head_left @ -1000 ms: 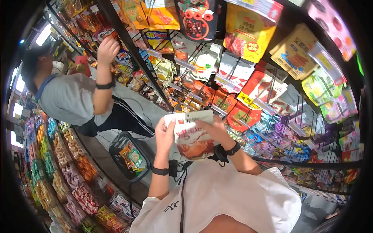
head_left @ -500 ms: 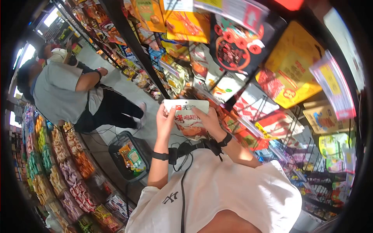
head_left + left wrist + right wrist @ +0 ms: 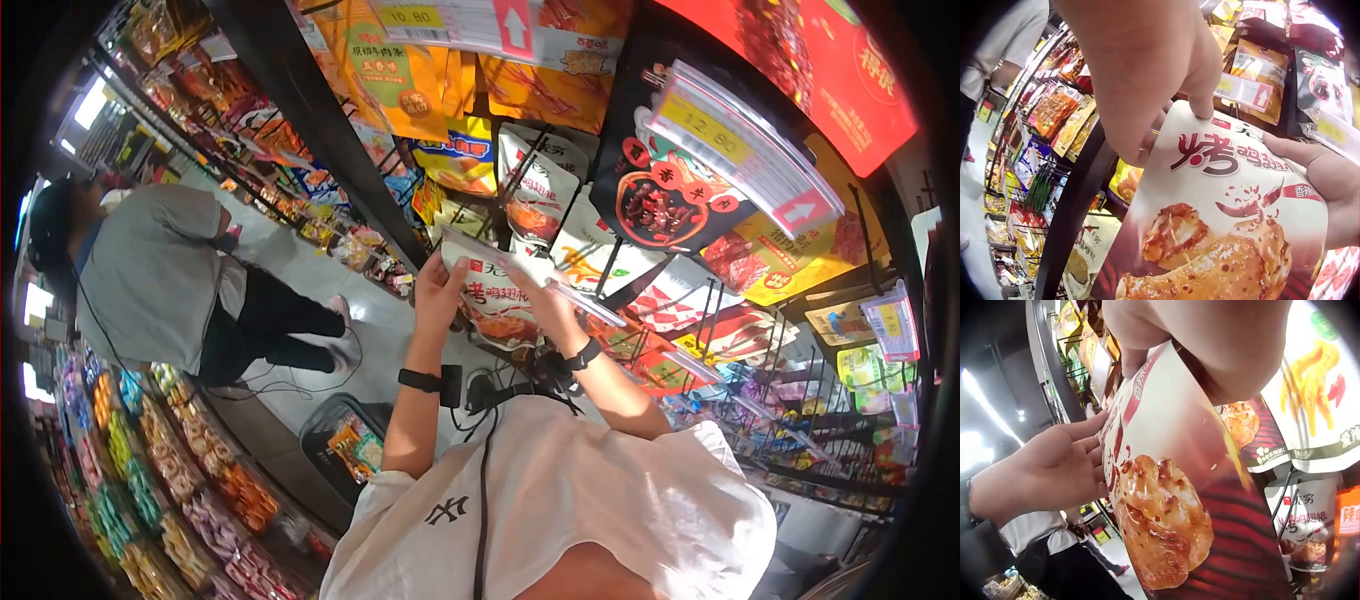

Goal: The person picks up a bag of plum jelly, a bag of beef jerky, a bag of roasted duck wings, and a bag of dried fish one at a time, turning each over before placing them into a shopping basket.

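Note:
A white and dark-red bag of roast chicken snack (image 3: 503,318), printed with a glazed chicken piece, is held up before the rack. The left hand (image 3: 437,295) pinches its upper left edge, thumb on the printed front. On the opposite upper edge, the right hand (image 3: 548,305) grips it with the thumb across the front. The left wrist view shows the bag's printed face (image 3: 1222,212) nearly square on; its bottom is cut off there. Just beyond the bag hangs a similar white bag (image 3: 540,190) on a rack hook.
Snack bags hang in rows, with price tags (image 3: 740,130) jutting out. A dark rack post (image 3: 320,130) rises left of the hands. On the floor stands a basket (image 3: 322,425) holding packets. Another person (image 3: 160,270) stands in the aisle, beside bins of wrapped snacks (image 3: 170,470).
The bag has risen slightly toward the rack and tilted, both hands still on it. The head view has shifted toward the hanging bags. The other person's raised arm has come down.

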Tool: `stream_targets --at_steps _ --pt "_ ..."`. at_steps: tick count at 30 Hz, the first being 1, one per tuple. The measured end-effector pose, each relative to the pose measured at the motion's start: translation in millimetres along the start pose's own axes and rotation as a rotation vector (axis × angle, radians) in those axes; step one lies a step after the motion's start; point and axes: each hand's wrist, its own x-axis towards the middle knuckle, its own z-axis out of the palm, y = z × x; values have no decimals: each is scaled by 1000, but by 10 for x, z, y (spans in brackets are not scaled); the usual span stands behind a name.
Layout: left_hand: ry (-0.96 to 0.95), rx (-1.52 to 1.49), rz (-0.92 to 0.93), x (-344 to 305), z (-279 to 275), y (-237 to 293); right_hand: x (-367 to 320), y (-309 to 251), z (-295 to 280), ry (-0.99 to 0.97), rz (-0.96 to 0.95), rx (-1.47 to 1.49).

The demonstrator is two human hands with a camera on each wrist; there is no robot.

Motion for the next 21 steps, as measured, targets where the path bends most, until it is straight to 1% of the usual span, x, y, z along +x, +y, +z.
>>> stream_targets --at_steps 3,4,5,8,11,12,14,17,18,21 --pt "-67 -15 -7 154 -49 40 104 -71 11 -7 80 71" --pt "-79 -10 -15 194 -56 32 145 -29 20 -7 14 139" --pt "-91 -5 -20 236 -62 26 181 -10 23 3 9 127" --pt "-148 -96 70 283 -94 -76 215 9 9 14 -9 117" --pt "-147 -61 80 289 -94 -73 237 -27 46 32 34 181" --pt "-155 -54 70 306 -104 -73 249 -94 88 65 -10 133" --pt "-167 -42 48 322 -114 -86 282 60 121 85 16 185" --pt "-98 1 137 369 -62 -187 289 65 167 114 4 189" --pt "-89 16 93 363 -30 -155 290 40 188 123 -11 178" --pt "-86 76 -49 345 4 -93 293 -20 264 224 -127 7"
